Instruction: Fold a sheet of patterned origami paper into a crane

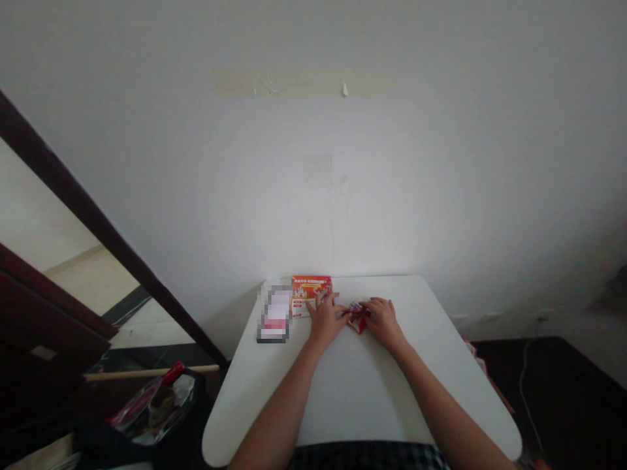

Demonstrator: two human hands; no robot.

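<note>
A small red folded paper piece [357, 316] lies on the white table [353, 385] between my two hands. My left hand [324, 320] pinches its left edge, with the fingers spread partly over a red and orange printed sheet [310, 287]. My right hand [383, 320] presses down on the piece's right side with its fingers close together. Much of the paper piece is hidden by my fingers.
A blurred-out flat object [275, 313] lies at the table's far left corner. The table stands against a white wall. On the floor at the left are a dark bag with a shiny wrapper [157, 405] and a wooden stick [147, 373]. A cable [526, 385] runs along the floor on the right.
</note>
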